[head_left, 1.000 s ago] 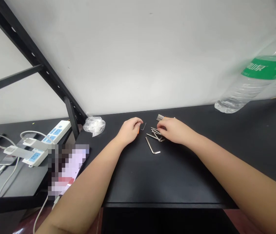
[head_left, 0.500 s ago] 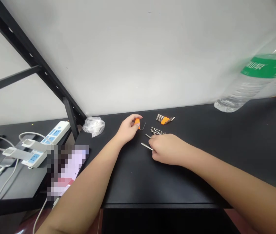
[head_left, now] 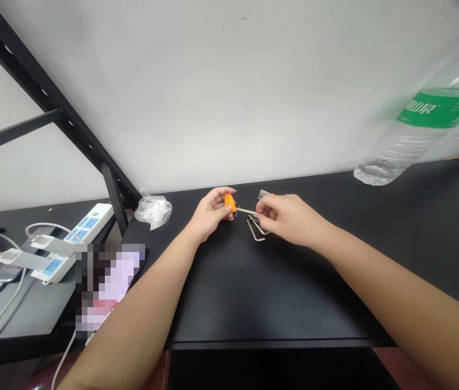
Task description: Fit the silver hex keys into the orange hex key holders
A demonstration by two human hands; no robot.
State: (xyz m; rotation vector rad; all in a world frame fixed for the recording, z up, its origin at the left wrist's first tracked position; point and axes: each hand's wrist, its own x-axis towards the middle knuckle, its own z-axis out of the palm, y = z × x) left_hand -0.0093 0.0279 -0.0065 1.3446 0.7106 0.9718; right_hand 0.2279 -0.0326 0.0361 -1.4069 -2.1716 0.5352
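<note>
Between the thumb and fingers of my left hand (head_left: 212, 212) is an orange hex key holder (head_left: 230, 202), with a thin bent key showing at its lower edge. My right hand (head_left: 288, 215) pinches a silver hex key (head_left: 247, 211), whose far end reaches the holder's right side; whether it sits in a hole I cannot tell. Loose L-shaped hex keys (head_left: 256, 230) lie on the black tabletop below my right fingers. Behind that hand, a second set of hex keys (head_left: 263, 193) in an orange holder is mostly covered.
A crumpled clear plastic bag (head_left: 153, 211) lies at the back left of the black table (head_left: 278, 303). A large water bottle (head_left: 412, 130) stands at the back right. On the left are a white power strip (head_left: 73, 238) with cables, a pixelated screen (head_left: 111, 287) and a black metal frame (head_left: 57, 114).
My right hand has lifted a hex key off the table and brought it up to the orange holder. My left hand keeps its hold, the holder turned slightly.
</note>
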